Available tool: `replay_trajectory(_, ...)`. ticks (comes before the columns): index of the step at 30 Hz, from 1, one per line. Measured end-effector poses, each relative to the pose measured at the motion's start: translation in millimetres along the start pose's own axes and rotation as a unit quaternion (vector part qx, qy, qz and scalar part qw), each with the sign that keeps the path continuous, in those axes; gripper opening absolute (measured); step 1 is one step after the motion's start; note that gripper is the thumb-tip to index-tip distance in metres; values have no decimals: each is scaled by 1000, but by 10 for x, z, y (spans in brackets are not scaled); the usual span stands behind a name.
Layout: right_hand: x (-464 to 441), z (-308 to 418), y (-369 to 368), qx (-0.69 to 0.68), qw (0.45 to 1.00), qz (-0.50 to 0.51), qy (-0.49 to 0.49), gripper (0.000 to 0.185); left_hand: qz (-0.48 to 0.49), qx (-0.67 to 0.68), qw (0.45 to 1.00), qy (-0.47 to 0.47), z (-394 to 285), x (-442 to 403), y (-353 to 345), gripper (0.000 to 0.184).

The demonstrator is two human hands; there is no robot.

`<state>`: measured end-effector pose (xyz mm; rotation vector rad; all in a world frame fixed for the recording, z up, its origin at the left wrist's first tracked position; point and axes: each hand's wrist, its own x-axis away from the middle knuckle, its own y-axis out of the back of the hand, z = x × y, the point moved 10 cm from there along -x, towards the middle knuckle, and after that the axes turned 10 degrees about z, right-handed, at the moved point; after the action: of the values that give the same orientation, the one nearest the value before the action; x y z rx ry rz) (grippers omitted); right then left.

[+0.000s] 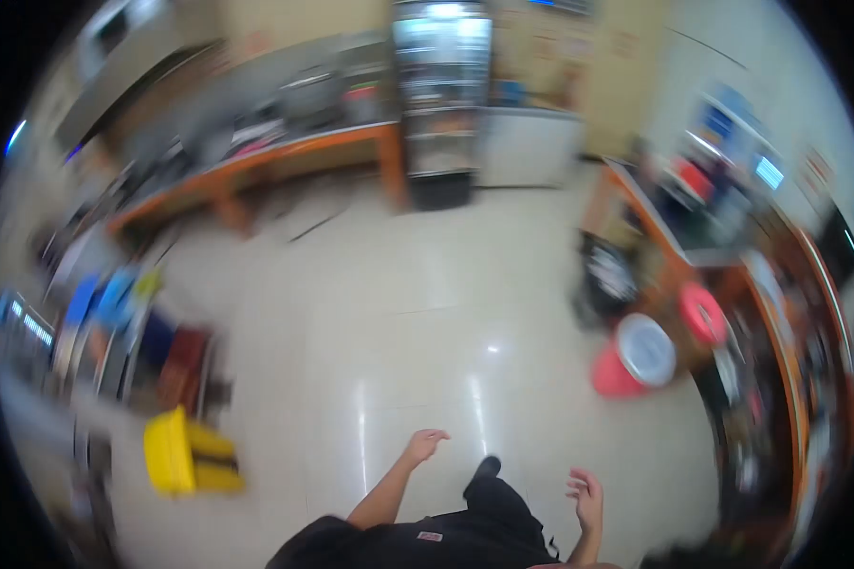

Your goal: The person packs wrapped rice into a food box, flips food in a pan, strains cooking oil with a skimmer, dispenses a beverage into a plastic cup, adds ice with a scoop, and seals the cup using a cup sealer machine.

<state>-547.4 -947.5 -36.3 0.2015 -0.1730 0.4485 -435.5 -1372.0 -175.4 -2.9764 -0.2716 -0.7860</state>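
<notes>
- My left hand (427, 445) is out in front of me, bare, with the fingers loosely extended and slightly bent; it hangs above the pale tiled floor (389, 332), touching nothing
- My right hand (586, 488) is likewise bare, fingers half curled and spread a little; it hangs off to my right, well apart from the left
- Between and below them is my black clothing (465, 526); one dark shoe (485, 467) shows beyond it
- The yellow stool (168, 453) is on the floor to my left, well apart from my left hand; the red bucket (618, 372), its top pale, stands ahead of my right hand
- Behind the bucket is a black bag (605, 275), blurred; beside it is an orange-edged desk (653, 226) with cluttered things on top
- Farther off, a long desk (299, 143) carries blurred kitchenware; at its right end stands a lit glass-fronted cabinet (443, 95), with a white unit (529, 147) beside that
</notes>
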Motion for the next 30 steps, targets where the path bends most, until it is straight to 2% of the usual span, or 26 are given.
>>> replay_trajectory(1,-484,134,-215,72,996,43,20,30,-64,30,997,-6,130,-23,444,26)
replay_trajectory(3,-1499,328,-744,111,978,174,-31,33,-147,63,987,-15,328,-129,1114,27)
replay_trajectory(4,-1981,386,-942,132,965,218,-60,36,-181,88,979,34,611,-160,1488,26)
replay_trajectory(5,-2552,505,-1183,161,958,233,-50,33,-209,118,967,90,1029,7,1788,26)
replay_trajectory(6,-3266,599,-1514,167,957,236,12,33,-249,130,954,108,1497,91,2143,27)
replay_trajectory(7,-3883,737,-1818,165,955,236,73,32,-323,53,942,72,1897,269,2524,28)
replay_trajectory(8,-4468,1118,-2241,307,916,214,146,31,-363,143,896,213,2066,743,2665,27)
replay_trajectory(9,-4938,1621,-2753,277,919,194,204,29,-434,247,845,191,2389,1103,2818,23)
replay_trajectory(10,-5301,2147,-3357,231,928,208,203,28,-513,284,786,194,2334,1488,2937,18)
replay_trajectory(11,-5556,2749,-4047,192,934,218,209,26,-530,379,741,165,2477,1703,3089,17)
replay_trajectory(12,-5862,3169,-4753,174,924,281,194,26,-546,417,709,160,2523,1845,3235,18)
replay_trajectory(13,-6084,3470,-5428,157,910,344,170,26,-565,426,686,172,2417,1963,3353,18)
replay_trajectory(15,-6356,4040,-6756,131,872,419,217,26,-587,436,652,204,2338,2067,3614,19)
replay_trajectory(17,-6374,4458,-7960,126,821,466,305,24,-596,438,633,229,2391,1992,3927,20)
replay_trajectory(19,-6375,4773,-8910,163,785,487,347,22,-566,467,621,274,2502,1721,4236,22)
replay_trajectory(20,-6366,4841,-9288,185,767,499,359,22,-554,470,638,255,2451,1544,4457,25)
replay_trajectory(23,-6912,4509,-10382,153,787,556,220,20,-388,477,751,241,2301,738,5475,32)
replay_trajectory(25,-7255,4560,-10911,128,796,560,192,20,-310,414,829,214,1982,308,6074,35)
replay_trajectory(26,-7414,4609,-11210,108,803,559,177,19,-292,342,872,191,1822,106,6620,35)
replay_trajectory(28,-7850,4723,-11724,83,819,548,146,19,-347,506,757,224,864,-19,7690,38)
replay_trajectory(29,-8094,4747,-11993,70,827,542,131,19,-356,460,789,199,731,-160,8315,39)
replay_trajectory(30,-8347,4708,-12283,64,838,533,96,18,-384,447,790,169,688,-216,8910,37)
